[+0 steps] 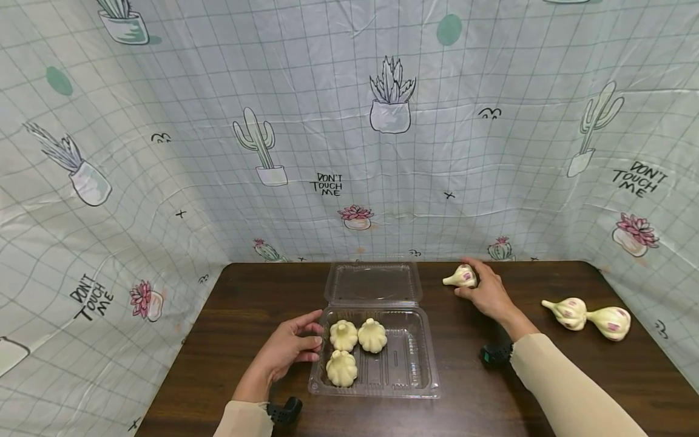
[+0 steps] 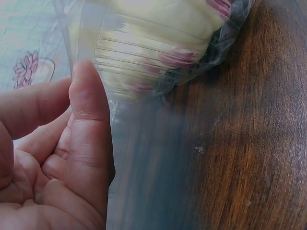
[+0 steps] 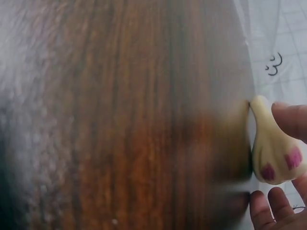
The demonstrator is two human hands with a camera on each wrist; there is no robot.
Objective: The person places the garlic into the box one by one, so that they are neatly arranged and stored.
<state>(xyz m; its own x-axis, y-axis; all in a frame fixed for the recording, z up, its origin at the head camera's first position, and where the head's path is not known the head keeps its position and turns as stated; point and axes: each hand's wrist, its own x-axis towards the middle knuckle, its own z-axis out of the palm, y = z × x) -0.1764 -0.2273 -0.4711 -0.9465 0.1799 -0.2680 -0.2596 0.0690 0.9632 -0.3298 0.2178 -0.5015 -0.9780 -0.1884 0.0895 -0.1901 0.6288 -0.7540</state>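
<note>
My left hand (image 1: 288, 347) is at the left side of a clear plastic clamshell container (image 1: 393, 388), thumb and fingers pinching its edge. In the left wrist view the thumb (image 2: 90, 129) meets the ribbed plastic wall, and pale bulbs with purple marks show through it. Three garlic bulbs sit inside: one at the back left (image 1: 343, 335), one beside it (image 1: 372, 335) and one in front (image 1: 341, 368). Toward the table's back edge, my right hand (image 1: 489, 294) holds another garlic bulb (image 1: 463, 277) between thumb and fingers, its stem pointing left. That bulb lies at the tabletop (image 3: 144, 120).
Two more garlic bulbs lie at the right of the table, one (image 1: 569, 313) with its stem leftward, the other (image 1: 610, 323) just behind its base. The container's lid (image 1: 374, 284) lies folded back toward the patterned curtain (image 1: 327, 121), which surrounds the table's back and sides.
</note>
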